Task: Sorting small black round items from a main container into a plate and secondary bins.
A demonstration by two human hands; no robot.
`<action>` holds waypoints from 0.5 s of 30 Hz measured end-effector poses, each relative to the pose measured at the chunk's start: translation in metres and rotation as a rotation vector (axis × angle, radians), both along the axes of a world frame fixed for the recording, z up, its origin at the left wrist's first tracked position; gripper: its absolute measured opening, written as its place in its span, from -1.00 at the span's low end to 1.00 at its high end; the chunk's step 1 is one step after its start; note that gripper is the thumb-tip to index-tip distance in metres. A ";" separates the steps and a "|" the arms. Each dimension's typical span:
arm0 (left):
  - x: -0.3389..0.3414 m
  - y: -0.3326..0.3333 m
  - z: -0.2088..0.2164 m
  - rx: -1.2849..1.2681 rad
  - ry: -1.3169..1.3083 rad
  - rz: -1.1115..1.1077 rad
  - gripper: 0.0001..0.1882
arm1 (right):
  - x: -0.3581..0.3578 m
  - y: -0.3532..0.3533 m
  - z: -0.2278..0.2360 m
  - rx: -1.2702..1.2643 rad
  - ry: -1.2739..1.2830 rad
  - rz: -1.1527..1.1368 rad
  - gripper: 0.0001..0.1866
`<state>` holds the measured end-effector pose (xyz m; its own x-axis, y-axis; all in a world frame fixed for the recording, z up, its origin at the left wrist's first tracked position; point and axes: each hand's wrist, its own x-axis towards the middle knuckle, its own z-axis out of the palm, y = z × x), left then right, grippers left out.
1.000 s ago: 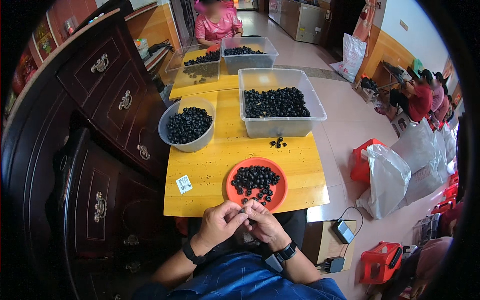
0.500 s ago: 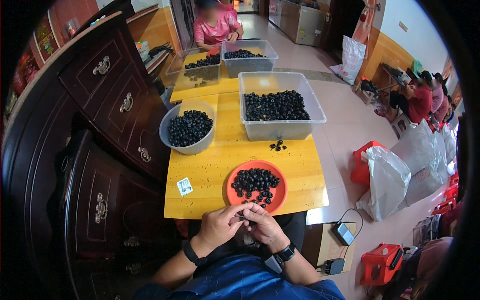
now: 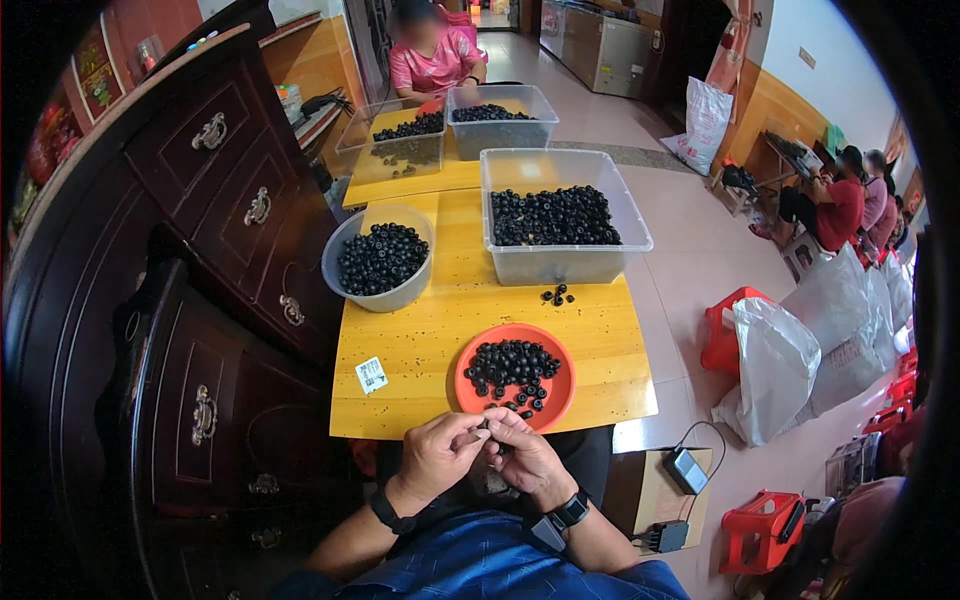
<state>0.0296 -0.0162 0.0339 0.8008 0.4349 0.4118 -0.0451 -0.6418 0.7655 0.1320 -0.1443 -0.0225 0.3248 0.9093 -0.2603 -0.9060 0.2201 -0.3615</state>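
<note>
Just off the near edge of the yellow table, my left hand (image 3: 436, 455) and my right hand (image 3: 530, 464) meet fingertip to fingertip, both closed in a pinch. Something small and dark shows among the fingers, too covered to name. Right beyond them lies a shallow orange-red plate (image 3: 563, 400), partly filled with small black round pieces (image 3: 514, 362), some with a hole in the middle. A few pieces sit at its near rim, close to my fingers.
A round clear tub (image 3: 392, 297) and a large clear bin (image 3: 555, 265) hold more black pieces. Several loose ones (image 3: 558, 295) and a white label (image 3: 371, 375) lie on the table (image 3: 400, 345). Dark drawers (image 3: 225, 300) stand left; a red stool (image 3: 762, 525) right. Another person (image 3: 440, 60) sits opposite.
My fingers have shifted slightly while staying pinched together at the plate's near rim. The view has moved a little; the containers and the plate look unchanged.
</note>
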 end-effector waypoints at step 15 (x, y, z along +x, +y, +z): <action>0.002 0.010 0.005 -0.169 0.076 -0.083 -0.82 | 0.005 -0.009 -0.001 -0.010 0.014 -0.093 -0.85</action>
<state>0.0311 -0.0063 0.0384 0.8629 0.4237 0.2755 -0.0305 -0.5005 0.8652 0.1372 -0.1529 -0.0231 0.4040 0.8725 -0.2748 -0.8868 0.2999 -0.3515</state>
